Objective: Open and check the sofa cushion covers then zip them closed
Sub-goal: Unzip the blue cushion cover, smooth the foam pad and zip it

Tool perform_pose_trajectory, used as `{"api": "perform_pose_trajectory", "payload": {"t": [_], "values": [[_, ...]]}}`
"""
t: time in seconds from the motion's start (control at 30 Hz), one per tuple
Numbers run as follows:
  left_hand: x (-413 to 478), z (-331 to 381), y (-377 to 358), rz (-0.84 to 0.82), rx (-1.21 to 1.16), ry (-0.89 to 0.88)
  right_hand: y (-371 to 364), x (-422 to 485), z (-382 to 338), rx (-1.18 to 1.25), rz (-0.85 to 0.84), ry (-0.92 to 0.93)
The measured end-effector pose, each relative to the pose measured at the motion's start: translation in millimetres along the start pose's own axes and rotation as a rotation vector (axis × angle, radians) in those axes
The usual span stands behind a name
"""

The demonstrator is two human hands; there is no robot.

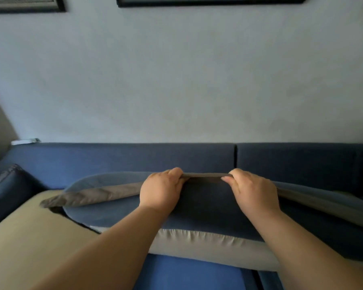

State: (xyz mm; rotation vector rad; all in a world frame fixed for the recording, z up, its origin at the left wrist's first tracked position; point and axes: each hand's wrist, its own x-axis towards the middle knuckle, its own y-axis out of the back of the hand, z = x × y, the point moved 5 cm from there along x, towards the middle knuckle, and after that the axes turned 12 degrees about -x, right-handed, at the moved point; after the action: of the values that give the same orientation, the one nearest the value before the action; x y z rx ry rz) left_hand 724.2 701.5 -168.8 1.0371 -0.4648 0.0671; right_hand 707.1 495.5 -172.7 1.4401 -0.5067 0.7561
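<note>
Left hand [161, 190] and right hand [253, 192] each clamped on the grey edge of the cushion cover [205, 199], pulled taut between them. Soft, limp, probably light; hold by the edge hem.

Blue sofa [134, 158] under long cushion [205, 206]

No text, label, brand, number or sign is showing legibly anywhere. Nothing readable is appearing on the cushion cover [205, 204], on the sofa [134, 158] or on the picture frames [210, 1] at the far top edge of the view.
</note>
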Motion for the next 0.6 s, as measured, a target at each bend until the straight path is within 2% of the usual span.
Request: {"api": "perform_pose_trajectory", "payload": {"t": [0.07,0.17,0.3,0.47,0.6], "values": [[-10,12,14,0.039,-0.005,-0.025,21,-2,4,0.003,0.051,-0.004],[-7,30,41,0.114,-0.032,-0.047,53,17,8,-0.045,0.020,-0.007],[19,41,56,0.092,-0.047,-0.010,64,55,22,-0.017,-0.244,-0.069],[50,10,12,-0.082,-0.052,0.144,-5,63,23,-0.016,-0.506,-0.098],[100,-6,-35,-0.139,-0.032,0.175,-70,83,48,0.001,-0.494,-0.139]]}}
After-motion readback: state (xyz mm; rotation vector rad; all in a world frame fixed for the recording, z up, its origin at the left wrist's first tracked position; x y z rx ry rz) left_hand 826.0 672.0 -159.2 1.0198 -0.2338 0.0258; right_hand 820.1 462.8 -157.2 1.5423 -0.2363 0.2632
